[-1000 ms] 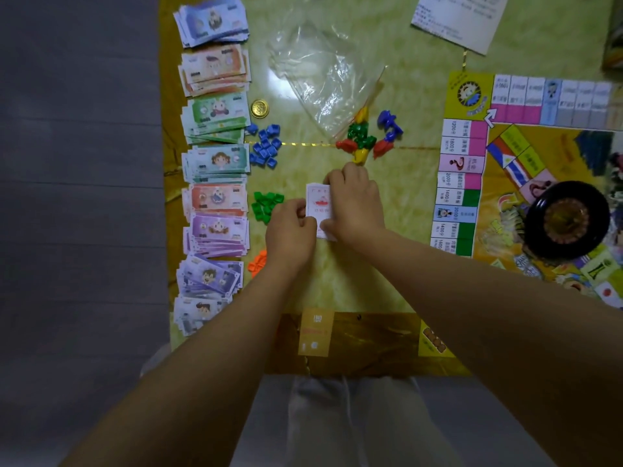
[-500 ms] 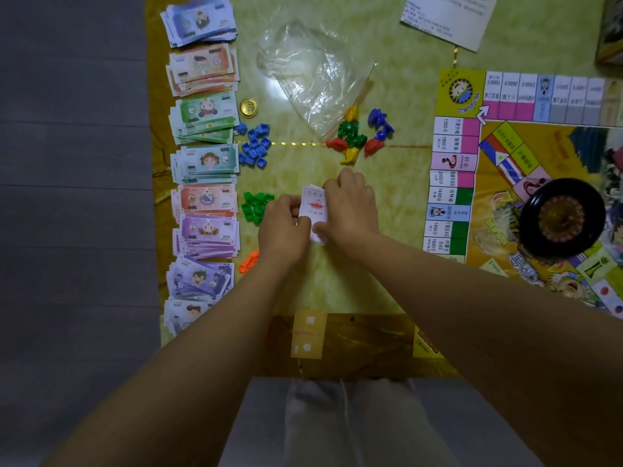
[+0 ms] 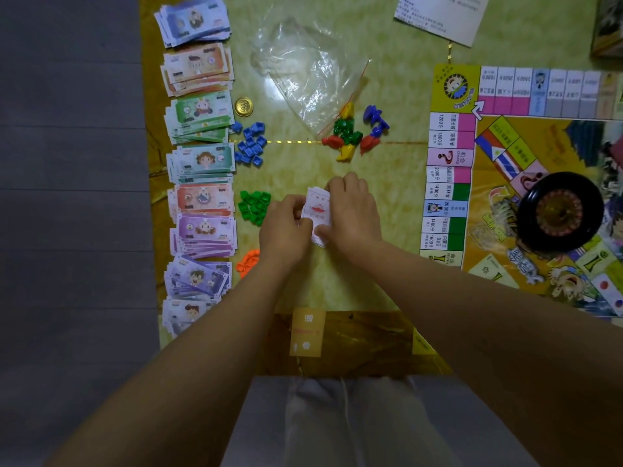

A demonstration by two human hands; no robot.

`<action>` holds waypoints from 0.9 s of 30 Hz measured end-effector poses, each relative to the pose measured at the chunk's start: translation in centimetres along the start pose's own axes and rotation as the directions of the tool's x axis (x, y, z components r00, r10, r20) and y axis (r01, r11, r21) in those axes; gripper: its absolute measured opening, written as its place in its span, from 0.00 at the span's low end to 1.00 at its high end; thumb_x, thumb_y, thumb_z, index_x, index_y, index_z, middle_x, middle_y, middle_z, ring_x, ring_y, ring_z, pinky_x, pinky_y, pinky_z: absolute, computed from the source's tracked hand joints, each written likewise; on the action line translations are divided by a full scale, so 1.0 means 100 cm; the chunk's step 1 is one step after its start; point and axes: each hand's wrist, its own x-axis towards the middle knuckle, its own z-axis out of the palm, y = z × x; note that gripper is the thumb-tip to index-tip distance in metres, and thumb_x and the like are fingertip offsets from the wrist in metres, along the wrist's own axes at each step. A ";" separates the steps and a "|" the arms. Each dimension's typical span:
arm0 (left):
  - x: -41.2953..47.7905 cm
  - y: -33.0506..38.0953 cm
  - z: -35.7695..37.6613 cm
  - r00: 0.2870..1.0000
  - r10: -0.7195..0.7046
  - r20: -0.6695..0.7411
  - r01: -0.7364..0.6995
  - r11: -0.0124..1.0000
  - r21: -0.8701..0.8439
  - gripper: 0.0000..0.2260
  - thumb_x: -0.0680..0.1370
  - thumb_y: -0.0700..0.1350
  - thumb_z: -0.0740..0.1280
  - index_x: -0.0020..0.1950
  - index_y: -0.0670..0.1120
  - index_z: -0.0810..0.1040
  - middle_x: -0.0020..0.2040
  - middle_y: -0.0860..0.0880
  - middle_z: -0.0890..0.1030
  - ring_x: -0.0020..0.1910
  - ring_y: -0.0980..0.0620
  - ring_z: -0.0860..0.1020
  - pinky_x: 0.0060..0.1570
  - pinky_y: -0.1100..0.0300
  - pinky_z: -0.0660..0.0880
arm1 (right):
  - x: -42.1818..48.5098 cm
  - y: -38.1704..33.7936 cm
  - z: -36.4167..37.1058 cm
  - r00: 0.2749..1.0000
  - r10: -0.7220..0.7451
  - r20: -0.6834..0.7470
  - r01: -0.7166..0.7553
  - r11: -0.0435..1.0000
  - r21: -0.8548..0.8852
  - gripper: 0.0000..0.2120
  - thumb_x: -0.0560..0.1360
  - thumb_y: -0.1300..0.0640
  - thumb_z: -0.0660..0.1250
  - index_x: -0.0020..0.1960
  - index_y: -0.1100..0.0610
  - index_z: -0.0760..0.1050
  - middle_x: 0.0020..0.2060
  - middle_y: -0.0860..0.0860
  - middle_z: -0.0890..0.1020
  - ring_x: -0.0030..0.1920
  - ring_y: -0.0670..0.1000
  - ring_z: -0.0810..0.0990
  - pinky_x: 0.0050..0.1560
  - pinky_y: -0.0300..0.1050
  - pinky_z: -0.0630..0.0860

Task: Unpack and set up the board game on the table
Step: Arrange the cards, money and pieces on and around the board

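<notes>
Carefully, we square the cards [image 3: 317,210], left hand [image 3: 285,227] and right hand [image 3: 352,210] fingers pinching opposite edges, best kept level.

Bare table [image 3: 397,197] is open from the right hand [image 3: 354,210] across to the board [image 3: 448,183], and back to the near edge. Left side blocked: green houses [image 3: 254,205] and orange pieces [image 3: 247,262] just beside the left hand [image 3: 286,227], banknote stacks [image 3: 202,203] beyond. Ahead, pawns [image 3: 350,136] and plastic bag [image 3: 303,69] lie past a clear strip.
</notes>
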 end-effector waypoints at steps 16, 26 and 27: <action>0.000 0.002 0.004 0.998 0.031 0.060 -0.029 0.999 -0.040 0.11 0.77 0.40 0.63 0.58 0.42 0.80 0.52 0.44 0.82 0.48 0.46 0.79 0.47 0.54 0.76 | -0.005 0.017 -0.010 0.985 -0.045 0.169 -0.047 0.862 0.506 0.24 0.68 0.63 0.73 0.58 0.55 0.64 0.50 0.49 0.76 0.50 0.53 0.78 0.44 0.49 0.78; -0.007 0.013 -0.001 0.985 -0.146 0.097 0.170 0.929 -0.330 0.12 0.78 0.37 0.62 0.61 0.39 0.75 0.57 0.42 0.81 0.53 0.45 0.81 0.53 0.49 0.79 | -0.010 0.026 -0.012 0.944 0.078 0.321 -0.304 0.581 0.755 0.06 0.79 0.56 0.63 0.49 0.58 0.75 0.50 0.57 0.82 0.48 0.52 0.81 0.44 0.43 0.77; -0.009 0.015 0.000 0.981 -0.156 0.116 0.188 0.919 -0.346 0.12 0.79 0.37 0.62 0.62 0.39 0.74 0.58 0.42 0.80 0.55 0.44 0.80 0.54 0.49 0.79 | -0.010 0.026 -0.012 0.941 0.059 0.334 -0.297 0.616 0.729 0.06 0.79 0.56 0.62 0.49 0.59 0.75 0.52 0.58 0.82 0.51 0.54 0.81 0.49 0.48 0.78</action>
